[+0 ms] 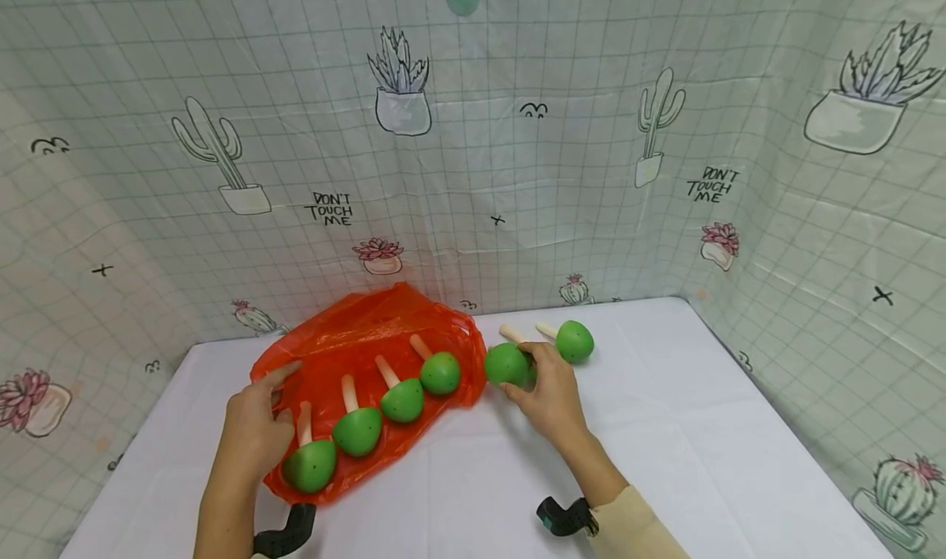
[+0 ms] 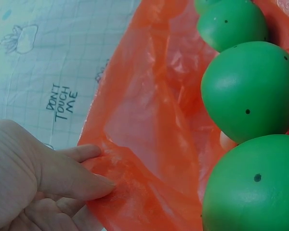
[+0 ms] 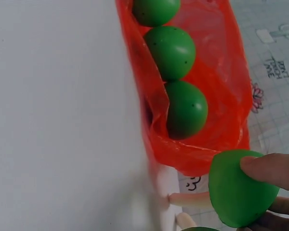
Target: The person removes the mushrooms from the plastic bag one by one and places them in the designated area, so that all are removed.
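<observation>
A red plastic bag (image 1: 347, 321) lies spread on the table with several green-capped toy mushrooms (image 1: 358, 431) in a slanting row on it, pale stems pointing away from me. My left hand (image 1: 254, 428) pinches the bag's left side between thumb and fingers, as the left wrist view shows. At the bag's right end, my right hand (image 1: 550, 387) holds another green mushroom (image 1: 506, 364) by its cap, thumb on one side and fingers on the other. In the right wrist view this held mushroom (image 3: 236, 187) is just beyond the bag's edge.
Another green mushroom (image 1: 575, 341) lies on the white table (image 1: 665, 428) beyond my right hand. A pale stem (image 1: 512, 333) shows behind my fingers; whose cap it joins is partly hidden. Grid-patterned cloth (image 1: 473, 173) with printed plants hangs around the back and sides.
</observation>
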